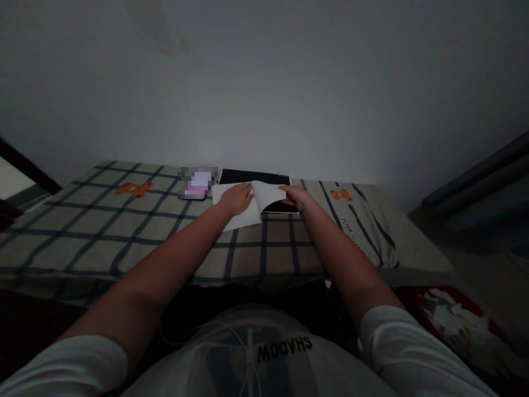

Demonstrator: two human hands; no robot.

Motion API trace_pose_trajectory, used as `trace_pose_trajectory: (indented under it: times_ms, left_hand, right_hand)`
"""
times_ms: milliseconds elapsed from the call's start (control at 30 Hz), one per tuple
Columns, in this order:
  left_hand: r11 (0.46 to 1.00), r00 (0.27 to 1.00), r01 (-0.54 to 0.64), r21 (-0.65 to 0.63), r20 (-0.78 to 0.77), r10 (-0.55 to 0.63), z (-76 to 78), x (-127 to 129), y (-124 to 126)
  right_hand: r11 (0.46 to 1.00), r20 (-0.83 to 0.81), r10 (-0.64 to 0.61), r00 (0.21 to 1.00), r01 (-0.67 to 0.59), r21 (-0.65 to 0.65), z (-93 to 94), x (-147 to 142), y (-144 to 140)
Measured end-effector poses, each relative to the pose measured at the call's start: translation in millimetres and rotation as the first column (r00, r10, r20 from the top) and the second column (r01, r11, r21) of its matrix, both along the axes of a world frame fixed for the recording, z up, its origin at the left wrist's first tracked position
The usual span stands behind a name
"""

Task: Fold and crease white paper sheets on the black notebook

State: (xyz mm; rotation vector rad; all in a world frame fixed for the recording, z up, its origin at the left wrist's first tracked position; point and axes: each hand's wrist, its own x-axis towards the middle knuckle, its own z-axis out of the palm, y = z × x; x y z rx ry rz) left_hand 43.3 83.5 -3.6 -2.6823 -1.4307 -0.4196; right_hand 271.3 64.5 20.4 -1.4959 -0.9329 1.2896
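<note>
A white sheet of paper (243, 219) lies partly over a dark flat panel with a pale edge (235, 177). A raised fold or crease runs down the sheet's middle. My left hand (236, 199) rests on the left part of the paper, palm down with the fingers stretched out. At the right side, my right hand (295, 196) pinches the paper's edge and holds that half up off the panel. The underside of the lifted half is hidden, as are some of the right fingertips.
A checked cloth (165, 226) with bear prints covers the table-like surface against the wall. A phone (197, 183), partly pixelated, lies left of the paper. On the floor at the lower right, a red container (417, 300) holds crumpled white pieces.
</note>
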Motion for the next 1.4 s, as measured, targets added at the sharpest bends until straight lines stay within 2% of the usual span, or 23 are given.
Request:
trace_pose_trajectory:
  times_ms: [100,300,533,633,800,933,1200,1400]
  left_hand:
    - [1.000,1.000,0.008,-0.003,-0.010,-0.008,-0.5,-0.9,0.4]
    - [0.999,1.000,0.017,0.031,0.000,-0.017,-5.3,-2.4,5.2]
    - [0.998,0.999,0.023,0.050,-0.029,-0.022,-5.7,-3.0,6.3]
    - [0.999,0.999,-0.009,0.041,-0.051,0.011,-2.2,-1.4,3.4]
    - [0.999,0.996,-0.029,0.017,-0.082,0.031,1.7,0.4,1.2]
    - [1.000,0.996,-0.023,0.020,-0.091,0.025,1.7,0.9,1.8]
    - [1.000,0.993,-0.014,0.015,-0.117,0.016,3.5,1.9,3.3]
    - [0.999,0.997,-0.007,0.053,-0.077,0.011,-1.7,-0.3,3.8]
  right_hand:
    - [1.000,-0.015,0.031,0.999,-0.031,0.003,-1.7,2.7,-0.9]
    - [0.999,0.001,0.018,1.000,-0.018,0.048,-9.5,6.9,-2.6]
    - [0.997,-0.012,0.047,0.999,-0.046,0.060,-8.9,10.4,-2.6]
    - [0.996,0.037,0.046,0.998,-0.049,0.069,-10.4,10.4,-1.9]
    - [0.998,0.209,0.021,0.978,-0.033,0.058,-11.0,10.5,-3.0]
    - [0.996,0.272,0.049,0.961,-0.067,0.054,-10.3,12.4,-4.2]
    - [0.996,0.204,0.061,0.977,-0.074,0.057,-11.3,15.8,-3.1]
    - [0.996,0.095,0.084,0.992,-0.088,0.033,-8.1,16.4,-3.9]
